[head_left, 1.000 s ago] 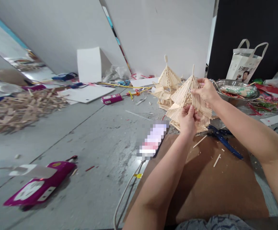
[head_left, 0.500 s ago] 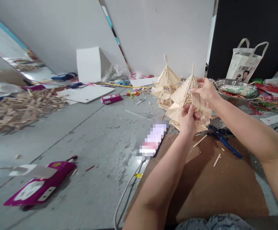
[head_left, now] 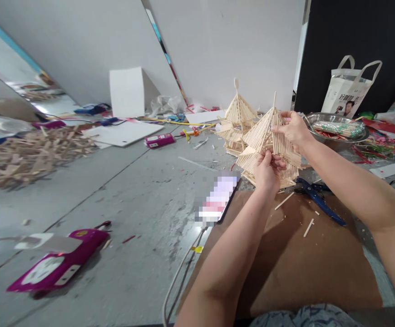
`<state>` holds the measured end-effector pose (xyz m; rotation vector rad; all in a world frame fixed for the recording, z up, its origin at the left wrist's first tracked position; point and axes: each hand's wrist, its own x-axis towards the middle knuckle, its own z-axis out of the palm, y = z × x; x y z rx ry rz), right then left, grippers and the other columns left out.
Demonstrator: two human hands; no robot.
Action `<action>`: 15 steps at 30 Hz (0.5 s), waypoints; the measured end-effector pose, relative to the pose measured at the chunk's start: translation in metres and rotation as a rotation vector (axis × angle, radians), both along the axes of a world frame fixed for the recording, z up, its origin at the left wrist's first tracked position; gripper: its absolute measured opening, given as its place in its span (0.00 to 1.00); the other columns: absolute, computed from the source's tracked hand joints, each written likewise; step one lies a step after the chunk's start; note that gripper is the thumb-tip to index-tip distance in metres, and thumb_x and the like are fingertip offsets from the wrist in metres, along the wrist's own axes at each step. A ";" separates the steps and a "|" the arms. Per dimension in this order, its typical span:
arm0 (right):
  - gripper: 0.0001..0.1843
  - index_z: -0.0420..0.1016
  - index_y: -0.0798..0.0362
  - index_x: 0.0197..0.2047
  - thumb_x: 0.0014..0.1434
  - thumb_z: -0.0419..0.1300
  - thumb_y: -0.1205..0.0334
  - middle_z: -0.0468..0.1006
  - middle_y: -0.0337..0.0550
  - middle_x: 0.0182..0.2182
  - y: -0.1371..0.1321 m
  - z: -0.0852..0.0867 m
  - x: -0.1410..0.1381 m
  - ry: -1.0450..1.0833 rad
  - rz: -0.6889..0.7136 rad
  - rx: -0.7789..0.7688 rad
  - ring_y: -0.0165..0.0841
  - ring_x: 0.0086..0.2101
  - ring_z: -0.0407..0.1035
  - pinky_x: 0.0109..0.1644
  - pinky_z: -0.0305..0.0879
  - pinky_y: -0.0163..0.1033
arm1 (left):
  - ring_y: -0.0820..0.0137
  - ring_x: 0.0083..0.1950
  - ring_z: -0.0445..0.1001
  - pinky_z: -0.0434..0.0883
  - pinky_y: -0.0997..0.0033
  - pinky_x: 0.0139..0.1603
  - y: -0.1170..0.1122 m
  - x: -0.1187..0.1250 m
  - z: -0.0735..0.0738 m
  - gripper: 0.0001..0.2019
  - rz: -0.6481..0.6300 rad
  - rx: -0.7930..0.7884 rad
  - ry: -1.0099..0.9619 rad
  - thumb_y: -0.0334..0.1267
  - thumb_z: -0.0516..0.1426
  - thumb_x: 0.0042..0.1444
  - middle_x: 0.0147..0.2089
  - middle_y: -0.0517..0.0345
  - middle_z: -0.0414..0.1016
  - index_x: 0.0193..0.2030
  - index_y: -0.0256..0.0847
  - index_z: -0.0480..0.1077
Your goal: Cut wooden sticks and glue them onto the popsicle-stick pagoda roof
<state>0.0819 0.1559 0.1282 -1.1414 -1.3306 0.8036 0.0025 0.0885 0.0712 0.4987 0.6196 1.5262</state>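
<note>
A tiered roof-shaped model of pale wooden sticks [head_left: 256, 136] stands at the far edge of a brown cardboard sheet [head_left: 286, 254]. My left hand [head_left: 266, 171] pinches the model's lower front, fingers closed on its sticks. My right hand [head_left: 293, 130] grips the upper right slope near the peak, fingers curled on it. A second, similar stick model [head_left: 236, 111] stands just behind, apart from my hands.
Blue pliers [head_left: 316, 200] and loose sticks [head_left: 308, 227] lie on the cardboard. A phone [head_left: 218, 200] lies left of it, a metal bowl [head_left: 335, 127] and paper bag [head_left: 349, 88] behind right. Magenta packages [head_left: 52, 268], a wood-scrap pile [head_left: 30, 152] and white boards [head_left: 124, 131] are on the grey floor.
My left hand's fingers have shifted slightly up on the model's lower part. My right hand and the model have stayed in place.
</note>
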 end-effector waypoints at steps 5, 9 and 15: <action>0.25 0.58 0.52 0.37 0.36 0.65 0.68 0.67 0.37 0.33 0.001 -0.001 0.000 0.003 -0.006 0.004 0.33 0.34 0.68 0.42 0.67 0.45 | 0.79 0.13 0.64 0.58 0.79 0.17 -0.001 -0.001 0.001 0.05 -0.007 -0.002 -0.017 0.31 0.46 0.58 0.16 0.66 0.65 0.32 0.38 0.61; 0.24 0.57 0.51 0.37 0.37 0.64 0.68 0.68 0.36 0.32 0.001 -0.002 0.000 0.017 0.013 -0.007 0.31 0.31 0.68 0.40 0.67 0.44 | 0.79 0.13 0.64 0.59 0.79 0.18 0.000 -0.001 -0.001 0.03 -0.004 0.001 -0.014 0.34 0.51 0.55 0.17 0.67 0.65 0.32 0.38 0.61; 0.25 0.58 0.51 0.37 0.37 0.66 0.67 0.68 0.36 0.30 0.001 -0.002 0.000 -0.002 -0.004 0.004 0.30 0.30 0.67 0.37 0.68 0.43 | 0.82 0.14 0.63 0.59 0.81 0.18 0.001 0.000 -0.003 0.09 -0.012 0.050 0.049 0.36 0.58 0.50 0.17 0.70 0.64 0.28 0.39 0.58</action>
